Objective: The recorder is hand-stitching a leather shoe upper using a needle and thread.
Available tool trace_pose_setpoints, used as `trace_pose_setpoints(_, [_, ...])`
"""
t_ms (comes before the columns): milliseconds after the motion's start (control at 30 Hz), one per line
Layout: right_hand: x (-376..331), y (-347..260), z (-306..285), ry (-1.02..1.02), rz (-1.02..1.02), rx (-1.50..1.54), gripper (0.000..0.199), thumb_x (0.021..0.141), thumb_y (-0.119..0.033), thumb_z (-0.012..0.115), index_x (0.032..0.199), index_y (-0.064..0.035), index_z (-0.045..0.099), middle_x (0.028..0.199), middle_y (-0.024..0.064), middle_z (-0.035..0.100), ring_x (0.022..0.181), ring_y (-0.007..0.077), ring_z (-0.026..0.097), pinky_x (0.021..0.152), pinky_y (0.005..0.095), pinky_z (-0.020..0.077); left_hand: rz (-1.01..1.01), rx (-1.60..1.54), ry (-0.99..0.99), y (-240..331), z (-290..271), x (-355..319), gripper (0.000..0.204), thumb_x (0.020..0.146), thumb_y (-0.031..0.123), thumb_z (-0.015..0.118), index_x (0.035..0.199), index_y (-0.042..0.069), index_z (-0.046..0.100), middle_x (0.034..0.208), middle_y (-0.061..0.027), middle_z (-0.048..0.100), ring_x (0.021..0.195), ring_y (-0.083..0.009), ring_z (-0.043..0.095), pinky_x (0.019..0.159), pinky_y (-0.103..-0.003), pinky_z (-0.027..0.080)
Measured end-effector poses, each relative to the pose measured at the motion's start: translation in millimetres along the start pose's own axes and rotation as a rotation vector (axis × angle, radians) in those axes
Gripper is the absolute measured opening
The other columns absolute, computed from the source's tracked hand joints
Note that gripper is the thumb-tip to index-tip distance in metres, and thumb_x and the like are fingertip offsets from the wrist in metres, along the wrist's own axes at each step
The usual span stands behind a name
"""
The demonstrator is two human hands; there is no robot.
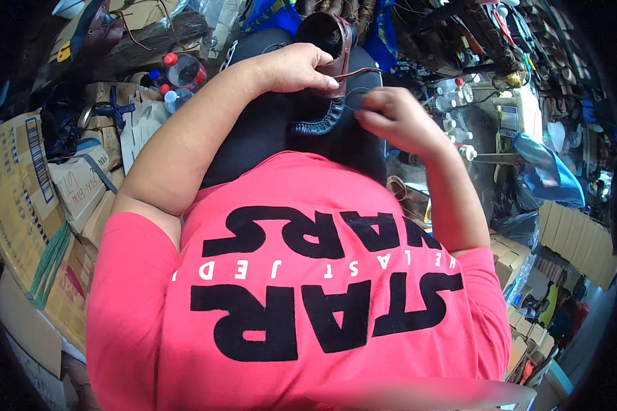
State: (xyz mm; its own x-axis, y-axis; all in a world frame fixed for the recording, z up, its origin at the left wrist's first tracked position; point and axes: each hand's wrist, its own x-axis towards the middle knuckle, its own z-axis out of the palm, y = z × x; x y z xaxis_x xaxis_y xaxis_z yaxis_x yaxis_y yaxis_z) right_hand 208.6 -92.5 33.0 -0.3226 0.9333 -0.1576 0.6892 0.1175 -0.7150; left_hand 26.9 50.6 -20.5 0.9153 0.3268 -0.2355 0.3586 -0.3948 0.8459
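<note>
Both hands are working: my left hand (pixel 296 66) is clamping the stiff leather shoe (pixel 332 41) on my lap; my right hand (pixel 389 116) is pinching thin, limp thread (pixel 358 71).

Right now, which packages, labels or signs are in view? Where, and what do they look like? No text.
Cardboard boxes: stacked at the person's left, tan, one with a barcode label and green strapping.
Plastic bottles: upper left, clear, red caps.
Small white bottles: upper right on the cluttered bench, white, some with red tips.
Flat cardboard stack: right edge, tan, standing on edge.
Blue plastic bag: right, crumpled.
Shirt print: black and white lettering on red.
</note>
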Motion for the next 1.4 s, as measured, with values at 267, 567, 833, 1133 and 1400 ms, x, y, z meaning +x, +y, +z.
trace_pose_setpoints(267, [-10.5,-1.6,0.6,0.239,0.047,-0.029,0.012,0.084,-0.005,0.065,0.095,-0.0005,0.066,0.082,0.0053,0.059,0.076,0.0129,0.059,0.067,0.0256,0.0465,0.014,-0.225,-0.085,-5.6,-4.5,-4.2,0.023,0.084,0.022,0.065,0.094,0.001,0.064,0.081,0.0036,0.06,0.078,-0.0063,0.051,0.073,-0.025,0.042])
trace_pose_setpoints(567, [4.7,10.3,10.4,0.211,0.032,-0.108,0.017,0.079,-0.006,0.064,0.095,-0.0057,0.07,0.088,0.0113,0.064,0.081,0.0225,0.064,0.072,0.0311,0.0509,0.046,-0.225,-0.087,-10.7,-5.9,-3.5,0.025,0.083,0.024,0.067,0.093,0.002,0.065,0.078,-0.0002,0.062,0.074,-0.0081,0.053,0.071,-0.027,0.043])
trace_pose_setpoints(833, [13.8,-13.5,3.1,0.177,0.024,-0.402,0.015,0.075,-0.014,0.064,0.088,-0.0099,0.071,0.085,0.0123,0.066,0.082,0.0307,0.064,0.073,0.0392,0.0511,0.178,0.225,-0.137,8.8,-18.4,-10.1,0.045,0.068,0.012,0.07,0.109,-0.001,0.058,0.099,-0.0125,0.06,0.096,-0.0235,0.059,0.086,-0.033,0.045])
trace_pose_setpoints(1133, [11.8,-2.4,-30.6,0.002,0.053,-0.308,0.017,0.073,-0.013,0.068,0.087,-0.0047,0.069,0.08,0.0154,0.064,0.078,0.0327,0.062,0.069,0.0379,0.0495,0.208,0.052,-0.1,24.2,-8.5,13.5,0.026,0.072,0.017,0.074,0.095,0.005,0.07,0.081,-0.0076,0.07,0.071,-0.011,0.061,0.068,-0.03,0.048])
trace_pose_setpoints(1400, [-7.5,45.5,-19.3,0.011,0.326,0.45,0.021,0.082,-0.008,0.07,0.103,-0.0049,0.069,0.088,-0.0018,0.068,0.081,0.0059,0.058,0.077,0.0224,0.0464,0.145,0.177,-0.311,52.6,-20.7,39.4,0.029,0.074,0.015,0.071,0.101,0.006,0.069,0.079,-0.0072,0.069,0.07,-0.015,0.062,0.067,-0.03,0.049])
